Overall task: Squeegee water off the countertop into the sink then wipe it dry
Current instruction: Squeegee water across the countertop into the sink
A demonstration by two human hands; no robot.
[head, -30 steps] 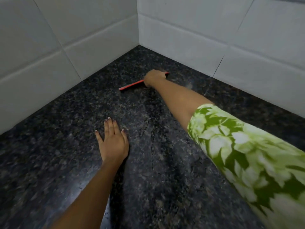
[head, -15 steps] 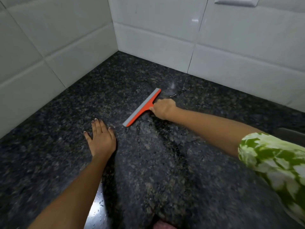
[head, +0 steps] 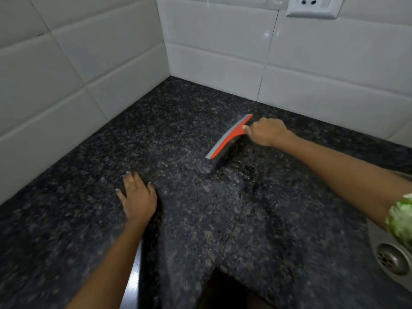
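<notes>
An orange squeegee [head: 229,137] with a grey blade lies edge-down on the dark speckled granite countertop [head: 256,219], right of centre. My right hand [head: 265,132] is closed around its handle, arm stretched in from the right. Just below the blade the stone looks wet and glossy. My left hand [head: 138,197] rests flat on the counter at lower left, fingers spread, holding nothing. A steel sink [head: 376,239] with a round drain [head: 392,258] shows at the right edge, partly hidden by my green patterned sleeve.
White tiled walls [head: 211,52] meet in a corner behind the counter. A white wall socket [head: 312,6] sits at the top right. The counter's front edge cuts in at the bottom centre, with a dark gap below.
My right hand has drawn the squeegee from the back corner toward the right, nearer the sink. The view has swung right, bringing the sink into sight. My left hand stays flat.
</notes>
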